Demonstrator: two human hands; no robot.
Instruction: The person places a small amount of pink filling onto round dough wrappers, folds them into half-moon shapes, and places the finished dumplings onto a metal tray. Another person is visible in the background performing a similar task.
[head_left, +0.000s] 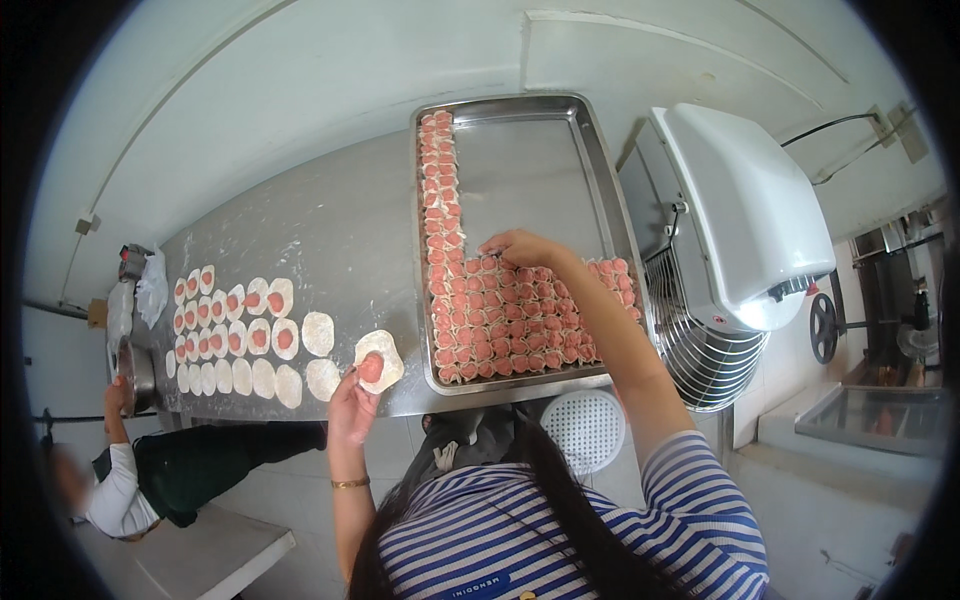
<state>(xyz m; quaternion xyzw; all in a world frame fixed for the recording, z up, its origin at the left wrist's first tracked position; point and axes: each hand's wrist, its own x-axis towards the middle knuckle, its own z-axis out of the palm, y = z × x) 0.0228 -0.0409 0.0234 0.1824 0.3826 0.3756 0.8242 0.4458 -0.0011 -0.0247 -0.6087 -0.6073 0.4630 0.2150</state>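
Note:
My left hand (352,408) holds a round dough wrapper (392,352) with a lump of pink filling (372,367) on it, just past the table's near edge. Inside a large metal tray (540,128), my right hand (520,248) reaches down with its fingers closed at the far edge of the packed dumplings. What those fingers hold is too small to make out. The open-topped dumplings (515,325) fill the tray's near part in tight rows, and a narrow strip of them (440,180) runs up its left side.
Several wrappers topped with filling (258,335) lie in rows on the steel table (350,230) at left; plain ones (318,333) lie beside them. A white mixer (745,220) with a wire guard stands right of the tray. Another person (190,470) works by a metal bowl (140,380) at far left.

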